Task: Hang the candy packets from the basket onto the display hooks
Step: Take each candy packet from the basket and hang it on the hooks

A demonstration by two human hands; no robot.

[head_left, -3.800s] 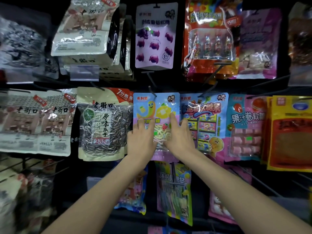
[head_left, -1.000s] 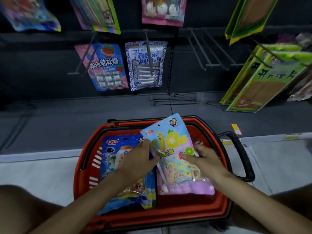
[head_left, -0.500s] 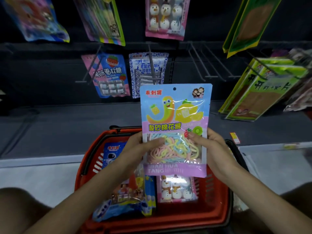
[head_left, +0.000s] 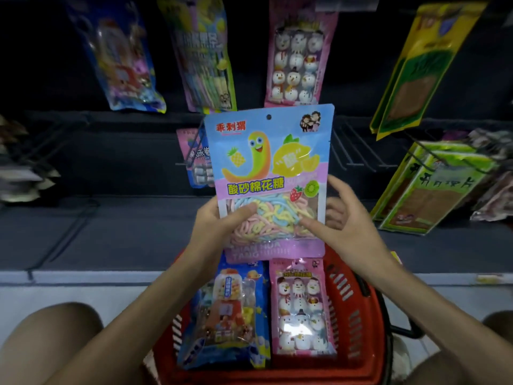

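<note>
A blue and pink candy packet with a green worm (head_left: 268, 173) stands upright in front of me, its hang hole at the top. My left hand (head_left: 215, 227) grips its lower left side, thumb across the clear window. My right hand (head_left: 342, 218) holds the lower right edge, thumb on the front and fingers behind. Below them sits the red basket (head_left: 358, 323) with a blue candy packet (head_left: 224, 312) and a pink snowman packet (head_left: 301, 309) lying in it.
Packets hang on the black rack above: a blue one (head_left: 122, 59), a striped one (head_left: 202, 56), a snowman one (head_left: 297, 54). Bare wire hooks (head_left: 358, 151) jut out right of centre. Green and yellow packets (head_left: 433, 187) hang at the right. My knees flank the basket.
The worm packet was lifted out of the basket and has risen higher in front of the rack. The view has tilted up a little. Both hands stay on its lower part.
</note>
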